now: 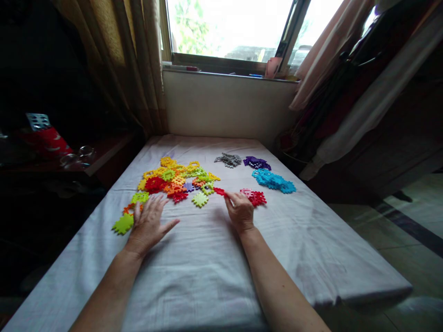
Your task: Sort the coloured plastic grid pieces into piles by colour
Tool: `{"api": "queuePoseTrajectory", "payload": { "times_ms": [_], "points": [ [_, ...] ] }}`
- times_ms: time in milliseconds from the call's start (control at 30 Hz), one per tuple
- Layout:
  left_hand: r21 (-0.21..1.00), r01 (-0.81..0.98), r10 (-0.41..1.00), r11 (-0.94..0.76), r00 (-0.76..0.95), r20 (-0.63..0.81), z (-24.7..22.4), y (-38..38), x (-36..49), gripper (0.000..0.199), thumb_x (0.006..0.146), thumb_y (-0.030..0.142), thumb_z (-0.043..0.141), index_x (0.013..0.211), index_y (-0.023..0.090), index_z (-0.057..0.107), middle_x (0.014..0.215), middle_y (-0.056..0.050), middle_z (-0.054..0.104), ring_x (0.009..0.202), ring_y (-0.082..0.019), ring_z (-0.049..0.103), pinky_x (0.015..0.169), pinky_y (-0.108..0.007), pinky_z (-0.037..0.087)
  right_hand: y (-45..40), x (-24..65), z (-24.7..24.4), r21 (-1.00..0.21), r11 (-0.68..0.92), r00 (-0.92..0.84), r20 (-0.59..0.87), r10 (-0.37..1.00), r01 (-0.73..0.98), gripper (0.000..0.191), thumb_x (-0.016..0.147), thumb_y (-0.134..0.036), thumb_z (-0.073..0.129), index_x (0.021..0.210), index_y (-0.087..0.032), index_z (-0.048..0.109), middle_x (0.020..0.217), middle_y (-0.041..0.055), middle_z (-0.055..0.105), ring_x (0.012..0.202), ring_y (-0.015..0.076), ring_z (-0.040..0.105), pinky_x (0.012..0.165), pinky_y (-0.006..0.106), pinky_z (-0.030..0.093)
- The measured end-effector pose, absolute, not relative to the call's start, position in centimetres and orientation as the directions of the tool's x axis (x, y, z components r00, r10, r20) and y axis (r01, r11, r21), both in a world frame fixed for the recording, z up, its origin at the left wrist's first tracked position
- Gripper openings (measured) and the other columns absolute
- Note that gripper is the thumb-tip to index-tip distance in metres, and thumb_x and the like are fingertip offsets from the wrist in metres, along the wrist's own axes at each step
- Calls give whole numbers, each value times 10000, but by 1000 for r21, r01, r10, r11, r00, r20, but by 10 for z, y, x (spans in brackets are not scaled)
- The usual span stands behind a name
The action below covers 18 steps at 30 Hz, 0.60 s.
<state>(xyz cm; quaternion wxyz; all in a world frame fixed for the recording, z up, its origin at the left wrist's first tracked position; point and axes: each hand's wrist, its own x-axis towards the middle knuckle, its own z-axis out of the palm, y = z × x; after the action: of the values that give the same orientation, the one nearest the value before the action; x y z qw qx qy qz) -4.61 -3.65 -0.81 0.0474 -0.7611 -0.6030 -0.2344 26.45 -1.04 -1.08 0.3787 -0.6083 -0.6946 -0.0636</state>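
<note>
Window (224, 30): straight out past both hands, super bright, with a pink container (272, 67) on the sill (221, 74) beyond the right hand.
Curtain (145, 60): brownish, hanging way out past the left hand.
Dark side table (104, 154): well off to the left hand's left, got a red patterned thing (51, 142) on it plus some clear round stuff, too dim to make out.
Hanging fabric (334, 131): pink and whitish, far off to the right hand's right.
White sheet (207, 272): covers the surface under both hands, kinda wrinkly on the near side.
Blue pile (275, 180): beyond the right hand and to its right. Purple pile (256, 162) and grey pile (228, 160) are farther out past that same hand.
In the way: right hand (240, 212) blocks a bit of the red pile (258, 198) just to its right, pink piece (246, 192) included.
Left hand (147, 223): fingers spread, thumb out, not gripping anything I can see. Green piece (123, 224) is just to its left; can't tell if the fingertips touch the pieces ahead.
Right hand grip: fingers pinching a red piece.
Red piece (219, 191): poking out past the right fingertips, pointing toward the mixed pile (176, 180).
Mixed pile: yellow, green, orange and red, mostly ahead of the left hand.
</note>
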Motion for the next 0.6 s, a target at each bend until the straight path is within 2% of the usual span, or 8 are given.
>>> {"api": "queuePoseTrajectory", "payload": {
  "times_ms": [100, 167, 233, 400, 500, 600],
  "points": [
    [209, 978, 955, -20, -43, 294, -15, -40, -81, 819, 762, 669, 593, 1430, 206, 498, 1550, -226, 417, 1450, -482, 306, 1088, -798, 164, -1, 308, -10, -420, 7, 272, 600, 752, 908, 269, 927, -251, 520, 1028, -209, 766, 923, 92, 727, 871, 224, 610, 828, 324, 450],
    [218, 976, 957, 28, -89, 275, -23, -39, -99, 832, 765, 702, 567, 1441, 222, 492, 1564, -220, 398, 1443, -503, 300, 1055, -825, 171, 3, 333, -9, -434, -118, 372, 564, 737, 893, 287, 905, -240, 520, 1041, -202, 770, 951, 103, 722, 876, 230, 599, 814, 326, 444],
    [238, 970, 951, 44, -113, 289, -30, -35, -106, 786, 766, 715, 555, 1405, 257, 534, 1532, -211, 448, 1415, -510, 343, 1035, -822, 210, 5, 350, -8, -428, -201, 422, 520, 743, 881, 305, 887, -224, 521, 1060, -199, 771, 973, 110, 720, 875, 232, 595, 795, 325, 437],
    [238, 971, 954, 37, -105, 280, -29, -23, -92, 689, 869, 649, 413, 1375, 215, 586, 1517, -260, 439, 1406, -492, 367, 1030, -780, 283, 8, 362, -12, -385, -261, 431, 465, 773, 885, 326, 871, -207, 512, 1058, -190, 778, 978, 119, 718, 862, 240, 594, 779, 341, 440],
    [223, 975, 949, 22, -91, 303, -19, -19, -82, 633, 901, 612, 369, 1334, 227, 624, 1520, -238, 437, 1412, -475, 363, 1058, -781, 246, 8, 360, -16, -373, -263, 425, 467, 775, 890, 336, 860, -208, 521, 1086, -196, 770, 989, 118, 709, 878, 243, 591, 805, 350, 442],
    [199, 980, 911, -21, -63, 408, -10, -16, -73, 521, 920, 560, 396, 1255, 275, 675, 1489, -182, 489, 1403, -432, 388, 1109, -764, 176, 7, 358, -19, -378, -247, 418, 486, 767, 892, 355, 856, -225, 534, 1133, -188, 751, 1011, 125, 703, 898, 248, 585, 827, 356, 439]
  ]
}}
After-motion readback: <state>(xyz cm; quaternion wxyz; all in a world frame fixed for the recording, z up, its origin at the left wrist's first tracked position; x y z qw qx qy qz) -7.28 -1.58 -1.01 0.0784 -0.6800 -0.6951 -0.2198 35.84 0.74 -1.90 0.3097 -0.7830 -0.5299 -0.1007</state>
